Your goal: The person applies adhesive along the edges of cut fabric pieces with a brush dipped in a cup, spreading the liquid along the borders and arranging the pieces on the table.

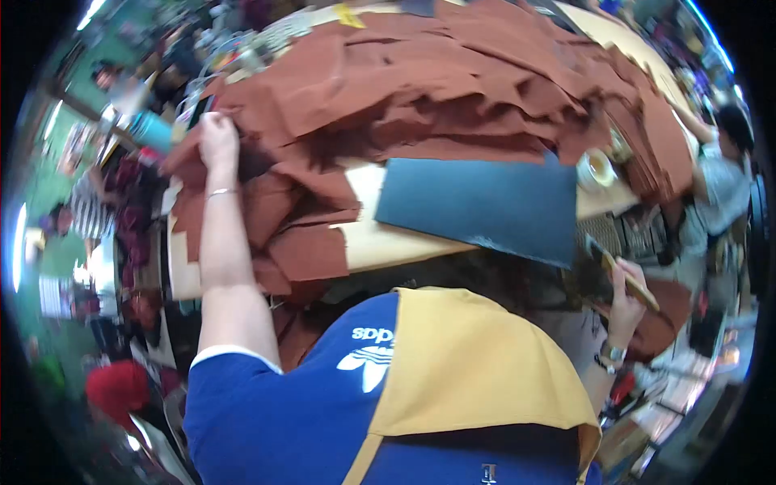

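My left hand (218, 139) reaches to the far left of the table, its fingers closed on the edge of a reddish-brown sheet (187, 155). Down at the right, beyond the table's front edge, my right hand (629, 301) is wrapped round the wooden handle of a brush (602, 255). The brush is tilted, its head toward the table. A dark flat board (481, 206) lies at the table's front, between my hands. An open pale container (596, 168) is just right of the board.
Crumpled reddish-brown sheets (436, 77) are heaped across the table (404, 249). A person (722, 174) is at the right edge, with an arm on the table. More people (90, 202) are at the left. A red rounded item (119, 388) is at the lower left.
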Available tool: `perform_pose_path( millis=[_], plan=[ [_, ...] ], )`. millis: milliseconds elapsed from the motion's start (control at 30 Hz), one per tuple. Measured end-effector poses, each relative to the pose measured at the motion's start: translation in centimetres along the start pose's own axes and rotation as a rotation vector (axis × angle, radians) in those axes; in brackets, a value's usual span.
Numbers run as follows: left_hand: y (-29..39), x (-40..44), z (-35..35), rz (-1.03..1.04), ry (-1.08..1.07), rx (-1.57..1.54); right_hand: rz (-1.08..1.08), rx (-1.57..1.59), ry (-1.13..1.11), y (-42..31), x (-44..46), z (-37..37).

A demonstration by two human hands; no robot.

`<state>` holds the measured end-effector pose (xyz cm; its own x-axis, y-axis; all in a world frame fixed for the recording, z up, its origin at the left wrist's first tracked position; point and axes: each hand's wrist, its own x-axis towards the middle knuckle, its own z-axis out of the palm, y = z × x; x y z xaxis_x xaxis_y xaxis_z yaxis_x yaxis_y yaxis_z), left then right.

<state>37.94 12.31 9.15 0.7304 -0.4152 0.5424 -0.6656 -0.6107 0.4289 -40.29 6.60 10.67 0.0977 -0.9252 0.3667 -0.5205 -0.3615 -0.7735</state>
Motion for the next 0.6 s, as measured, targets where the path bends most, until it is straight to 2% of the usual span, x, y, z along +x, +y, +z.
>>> perform_pose_path(
  millis=[33,67,100,133,200,267,333,367,400,467,533,600],
  plan=[
    [1.0,1.5,-0.2,0.159,0.063,-0.13,0.064,0.013,0.049,-0.6,-0.3,-0.2],
    [3.7,2.3,-1.5,0.218,0.098,-0.24,0.12,0.032,0.1,-1.2,-0.6,-0.1],
    [7.0,2.3,-2.8,0.179,0.087,-0.479,0.209,0.028,0.166,-1.7,-0.9,-0.3],
    [10.9,1.2,-4.9,0.144,-0.008,-0.85,0.293,0.028,0.228,-2.0,-1.1,-0.6],
    [21.0,-5.3,-10.4,0.01,-0.118,-1.248,0.3,0.144,0.279,-1.7,-1.0,-1.2],
    [21.4,-10.3,-8.6,0.2,-0.422,-1.3,0.253,0.209,0.307,-1.5,-1.1,-1.3],
    [23.2,-15.3,-6.8,0.606,-0.705,-0.999,0.154,0.217,0.319,-1.5,-0.9,-0.8],
    [24.1,-17.9,-5.9,0.82,-0.809,-0.87,0.171,0.258,0.323,-1.5,-0.9,-0.6],
    [23.0,-19.9,-2.6,0.992,-0.832,-0.632,0.137,0.215,0.321,-1.6,-0.8,-0.2],
    [20.6,-24.7,2.0,0.899,-1.042,-0.322,0.079,0.126,0.307,-1.6,-0.6,0.5],
    [21.5,-25.4,2.8,0.946,-0.878,-0.336,0.082,0.096,0.281,-1.2,-0.8,0.7],
    [23.6,-23.6,4.2,0.792,-0.902,-0.549,0.049,0.008,0.261,-1.6,-0.7,1.1]
  ],
)
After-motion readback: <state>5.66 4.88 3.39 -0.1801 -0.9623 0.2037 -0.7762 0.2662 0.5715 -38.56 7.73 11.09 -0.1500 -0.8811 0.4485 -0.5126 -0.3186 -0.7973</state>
